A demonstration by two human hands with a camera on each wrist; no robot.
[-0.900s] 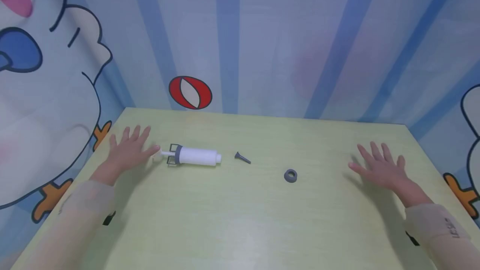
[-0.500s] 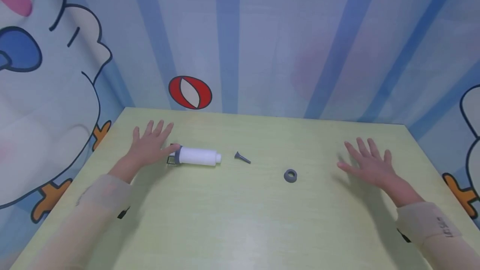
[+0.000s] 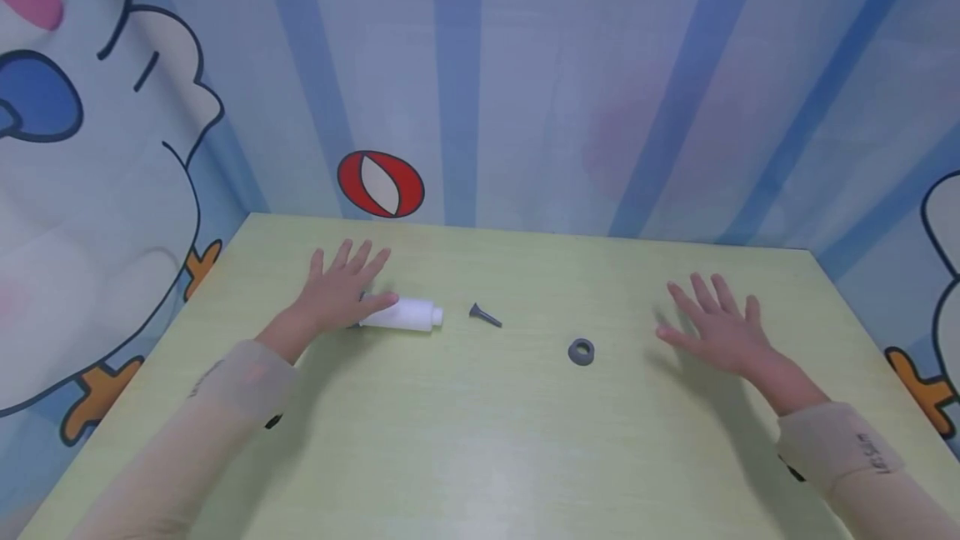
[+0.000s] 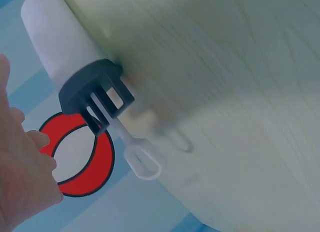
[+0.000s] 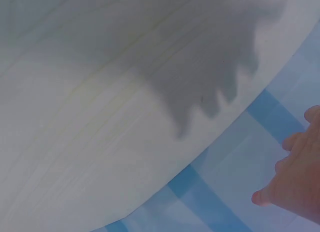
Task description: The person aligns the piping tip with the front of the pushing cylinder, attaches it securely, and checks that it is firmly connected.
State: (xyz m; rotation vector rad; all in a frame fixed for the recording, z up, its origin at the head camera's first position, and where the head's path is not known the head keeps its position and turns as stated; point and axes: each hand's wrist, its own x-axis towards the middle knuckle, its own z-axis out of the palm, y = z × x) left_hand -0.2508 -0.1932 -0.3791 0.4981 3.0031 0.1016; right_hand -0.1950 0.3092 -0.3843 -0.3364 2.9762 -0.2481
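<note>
In the head view the spread left grip (image 3: 337,297) hovers over the white syringe-shaped tube (image 3: 408,316), the spread right grip (image 3: 722,330) well apart; left wrist: tube unheld, apparently mid-approach, likely needing lowering and curling round; right wrist: nothing held.

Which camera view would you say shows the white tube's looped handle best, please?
The left wrist view: there the looped handle is whole and unobstructed, sticking out past the dark collar. In the head view the left hand hides it; the right wrist view shows none of it.
</note>
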